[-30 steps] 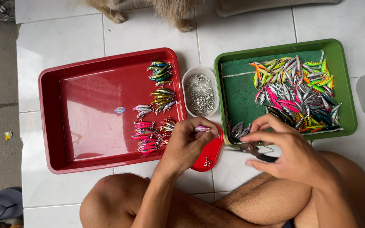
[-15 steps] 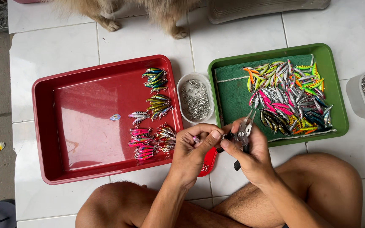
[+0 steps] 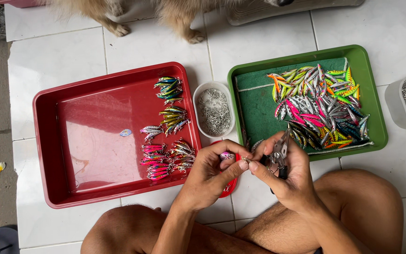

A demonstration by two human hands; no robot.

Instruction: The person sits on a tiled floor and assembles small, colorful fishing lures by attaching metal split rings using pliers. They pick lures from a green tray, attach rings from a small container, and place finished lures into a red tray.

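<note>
The left hand [image 3: 212, 171] pinches a small pink fishing lure [image 3: 226, 156] between thumb and fingers, just above a small red lid [image 3: 230, 186] on the tiled floor. The right hand [image 3: 285, 171] grips small pliers [image 3: 278, 155], and its fingertips meet the lure. The red tray [image 3: 48, 141] holds sorted groups of lures along its right side. The green tray [image 3: 377, 117] holds a mixed pile of lures on a green cloth. Between the 2 trays, a clear tub [image 3: 203, 91] contains small metal rings.

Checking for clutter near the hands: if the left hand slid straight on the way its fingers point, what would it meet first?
The left hand points rightward; it would meet the right hand holding small pliers almost at once; their fingertips nearly touch already.
</note>
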